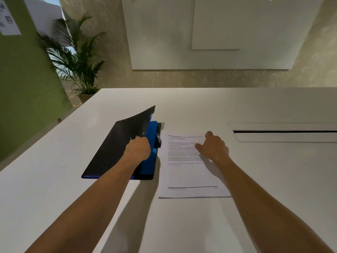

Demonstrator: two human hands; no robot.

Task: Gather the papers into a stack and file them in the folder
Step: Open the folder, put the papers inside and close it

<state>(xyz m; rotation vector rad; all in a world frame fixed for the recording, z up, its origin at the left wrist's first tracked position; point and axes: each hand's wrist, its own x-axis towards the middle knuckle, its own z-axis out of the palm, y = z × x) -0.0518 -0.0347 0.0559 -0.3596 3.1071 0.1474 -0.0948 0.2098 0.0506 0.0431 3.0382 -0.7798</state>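
A blue folder [148, 167] with a dark cover [116, 148] lies on the white table, left of centre. My left hand [137, 148] grips the cover's right edge and holds it lifted, so the blue inside and a black clip [158, 138] show. Right beside the folder lies a stack of printed white papers [189, 172], squared up, text facing up. My right hand [213, 147] rests on the upper right part of the stack, fingers spread and bent, pressing on the top sheet.
The white table [273, 179] has a long cable slot with a raised lid [284, 133] at the right. A potted palm [78, 59] stands past the far left corner, beside a green wall. White boards hang on the back wall.
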